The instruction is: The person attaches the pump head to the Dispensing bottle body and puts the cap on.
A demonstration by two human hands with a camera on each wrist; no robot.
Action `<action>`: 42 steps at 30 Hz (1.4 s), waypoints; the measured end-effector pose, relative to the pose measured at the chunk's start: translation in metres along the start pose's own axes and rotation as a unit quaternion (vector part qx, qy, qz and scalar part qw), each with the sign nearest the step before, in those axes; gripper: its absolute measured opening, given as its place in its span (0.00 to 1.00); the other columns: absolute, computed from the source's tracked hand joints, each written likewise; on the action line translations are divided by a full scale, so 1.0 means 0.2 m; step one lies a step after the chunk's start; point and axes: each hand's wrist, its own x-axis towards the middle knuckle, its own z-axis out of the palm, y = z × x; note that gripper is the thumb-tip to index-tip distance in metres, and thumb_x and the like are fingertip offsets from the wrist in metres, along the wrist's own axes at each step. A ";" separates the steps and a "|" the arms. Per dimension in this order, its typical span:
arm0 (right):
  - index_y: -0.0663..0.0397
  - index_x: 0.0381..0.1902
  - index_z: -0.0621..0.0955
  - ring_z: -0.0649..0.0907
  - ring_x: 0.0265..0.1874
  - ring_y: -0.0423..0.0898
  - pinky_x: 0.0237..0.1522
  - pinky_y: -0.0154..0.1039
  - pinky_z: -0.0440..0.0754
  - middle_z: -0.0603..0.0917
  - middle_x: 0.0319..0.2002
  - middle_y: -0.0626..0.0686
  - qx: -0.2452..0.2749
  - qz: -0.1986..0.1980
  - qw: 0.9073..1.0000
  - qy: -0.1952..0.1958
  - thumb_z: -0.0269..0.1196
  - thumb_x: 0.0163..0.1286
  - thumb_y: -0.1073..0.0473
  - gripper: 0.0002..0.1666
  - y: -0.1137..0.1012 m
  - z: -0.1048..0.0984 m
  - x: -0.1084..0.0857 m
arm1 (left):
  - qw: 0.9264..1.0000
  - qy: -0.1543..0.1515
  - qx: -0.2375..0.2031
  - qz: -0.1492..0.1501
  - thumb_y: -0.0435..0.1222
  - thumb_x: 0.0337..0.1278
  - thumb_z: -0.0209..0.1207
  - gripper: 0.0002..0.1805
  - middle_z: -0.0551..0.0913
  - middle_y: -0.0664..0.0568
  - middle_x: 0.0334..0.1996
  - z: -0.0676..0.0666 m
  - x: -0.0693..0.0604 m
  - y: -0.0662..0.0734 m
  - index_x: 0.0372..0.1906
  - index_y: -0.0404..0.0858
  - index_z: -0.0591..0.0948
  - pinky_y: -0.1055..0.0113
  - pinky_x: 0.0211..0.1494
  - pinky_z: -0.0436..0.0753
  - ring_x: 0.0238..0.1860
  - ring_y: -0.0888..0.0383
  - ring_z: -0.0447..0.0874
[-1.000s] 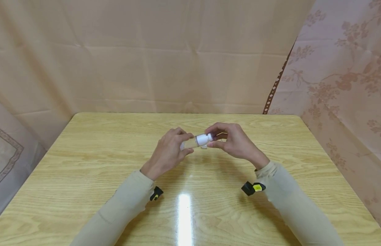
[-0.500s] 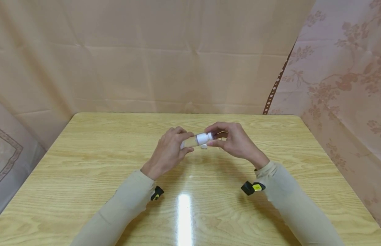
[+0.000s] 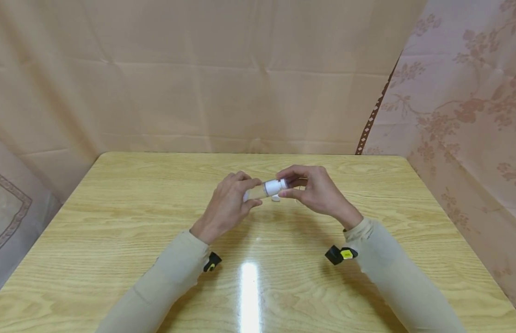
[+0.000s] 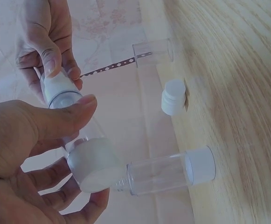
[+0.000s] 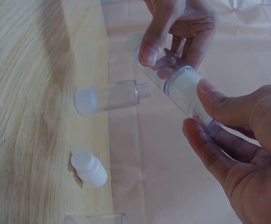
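Over the table's middle, my left hand grips a clear bottle, thumb on one side and fingers curled on the other. Its white base shows in the left wrist view. At the bottle's other end, my right hand pinches the white top between thumb and fingers. The held bottle lies tilted, nearly sideways, off the table. Below the hands a second clear bottle, with a threaded neck and white base, stands upright. Beside it is a small white stepped piece.
A clear cap or tube stands on the wood-grain table beyond the small white piece. Cream fabric hangs behind the table's far edge. Black devices are strapped at both wrists.
Both hands keep their hold on the bottle and its top. The right hand and the white top have shifted very slightly to the left; the rest looks the same.
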 end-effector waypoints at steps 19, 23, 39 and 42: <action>0.64 0.51 0.85 0.87 0.41 0.49 0.45 0.43 0.86 0.87 0.47 0.58 -0.018 -0.003 1.000 0.003 0.73 0.62 0.68 0.18 -0.01 0.02 0.00 | 1.000 -0.017 -0.006 0.000 0.36 0.52 0.75 0.21 0.85 0.44 0.43 -0.02 0.00 0.01 0.52 0.35 0.87 0.55 0.43 0.80 0.42 0.49 0.81; 0.64 0.51 0.85 0.87 0.41 0.50 0.45 0.43 0.86 0.87 0.47 0.58 -0.016 -0.004 1.000 0.002 0.73 0.62 0.68 0.18 -0.01 0.01 0.00 | 1.000 -0.016 -0.010 -0.002 0.36 0.52 0.75 0.22 0.85 0.44 0.43 -0.02 0.00 0.01 0.53 0.35 0.86 0.54 0.43 0.81 0.42 0.48 0.81; 0.65 0.51 0.85 0.87 0.42 0.51 0.47 0.38 0.85 0.87 0.47 0.59 0.020 -0.013 1.000 0.013 0.73 0.61 0.69 0.19 0.01 0.00 -0.02 | 1.000 0.009 -0.004 0.011 0.35 0.52 0.75 0.21 0.85 0.43 0.47 -0.01 0.00 0.02 0.53 0.36 0.87 0.53 0.44 0.81 0.45 0.47 0.81; 0.65 0.51 0.85 0.87 0.42 0.51 0.47 0.38 0.85 0.87 0.47 0.59 0.022 -0.016 1.000 0.014 0.73 0.61 0.69 0.19 0.01 0.00 -0.02 | 1.000 0.012 -0.005 0.016 0.35 0.52 0.75 0.21 0.85 0.43 0.46 -0.01 0.00 0.02 0.52 0.36 0.87 0.53 0.44 0.81 0.44 0.47 0.80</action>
